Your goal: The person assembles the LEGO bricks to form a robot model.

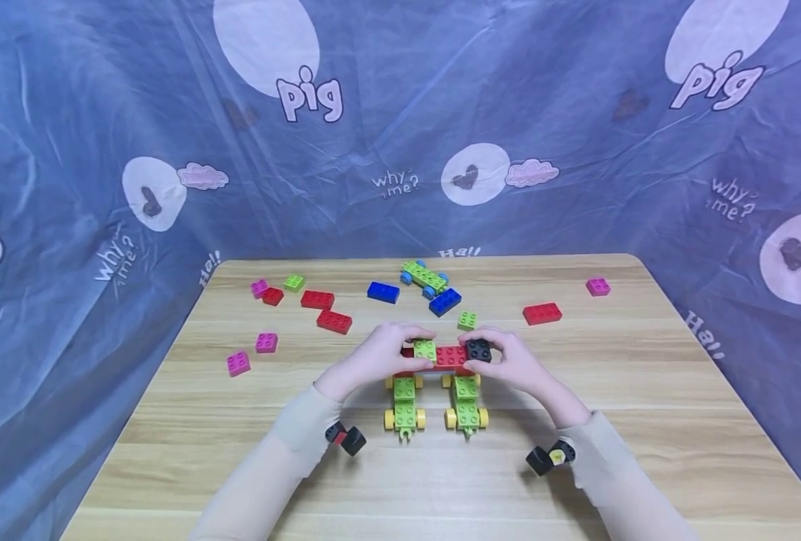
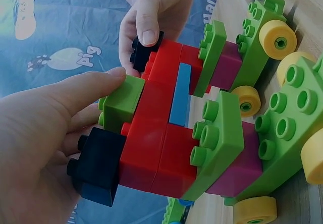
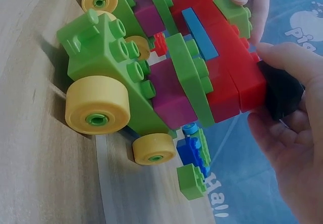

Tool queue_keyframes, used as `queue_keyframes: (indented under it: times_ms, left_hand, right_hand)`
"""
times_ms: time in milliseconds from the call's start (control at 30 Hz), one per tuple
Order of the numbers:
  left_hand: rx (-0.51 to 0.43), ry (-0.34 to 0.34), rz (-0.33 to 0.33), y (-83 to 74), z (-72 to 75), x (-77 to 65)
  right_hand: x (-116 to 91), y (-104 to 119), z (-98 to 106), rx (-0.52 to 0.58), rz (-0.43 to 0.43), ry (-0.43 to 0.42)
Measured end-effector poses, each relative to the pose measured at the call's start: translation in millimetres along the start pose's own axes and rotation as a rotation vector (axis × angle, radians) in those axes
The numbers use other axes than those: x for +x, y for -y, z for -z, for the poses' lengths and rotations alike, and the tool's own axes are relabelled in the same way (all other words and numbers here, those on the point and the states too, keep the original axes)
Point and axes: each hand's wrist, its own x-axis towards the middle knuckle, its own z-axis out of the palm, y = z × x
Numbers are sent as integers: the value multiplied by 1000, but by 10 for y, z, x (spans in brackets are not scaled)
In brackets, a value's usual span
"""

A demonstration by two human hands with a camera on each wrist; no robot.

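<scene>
A toy brick build stands on two lime-green wheeled bases (image 1: pixel 404 413) with yellow wheels. Purple bricks (image 3: pixel 170 95) and lime plates (image 2: pixel 222 128) rise from them to a row of red bricks (image 1: pixel 451 356), with a blue brick (image 2: pixel 180 95) bridging underneath. My left hand (image 1: pixel 376 355) pinches a lime-green brick (image 1: pixel 425 350) on top of the red row. Beside it, a black brick (image 2: pixel 98 166) sits at the left end, hidden by that hand in the head view. With thumb and fingers, my right hand (image 1: pixel 514 362) grips another black brick (image 1: pixel 478 350) at the right end.
Behind the build lie a lime wheeled base (image 1: pixel 424 278) with blue wheels, blue bricks (image 1: pixel 383 292) and a small lime brick (image 1: pixel 466 321). Several red bricks (image 1: pixel 334 321) and pink bricks (image 1: pixel 267 343) are scattered left. A red brick (image 1: pixel 542 313) and pink brick (image 1: pixel 598 286) lie right.
</scene>
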Motion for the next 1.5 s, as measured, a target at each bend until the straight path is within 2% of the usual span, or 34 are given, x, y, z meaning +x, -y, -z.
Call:
queue_keyframes:
  times_ms: [233, 600, 867, 967, 1067, 1133, 1300, 1500]
  left_hand:
    - [23, -13, -20, 36, 3, -4]
    - [20, -2, 2, 66, -14, -9]
    - [14, 6, 17, 63, -13, -15]
    - [17, 4, 18, 59, -12, -18]
    - [19, 1, 16, 56, -11, -20]
    - [19, 0, 17, 57, -11, -20]
    - [9, 7, 30, 57, -13, -25]
    - [0, 8, 34, 68, -21, -20]
  right_hand:
    - [3, -19, -3, -9, 35, -15]
    - [-3, -25, 1, -1, 69, -35]
    - [8, -59, 76, 119, 138, -170]
    - [57, -86, 115, 107, 149, -241]
    - [106, -141, 152, 46, 111, -289]
    - [130, -194, 170, 14, 68, -292]
    - [183, -283, 192, -21, -47, -241]
    - [258, -425, 190, -10, -134, -202]
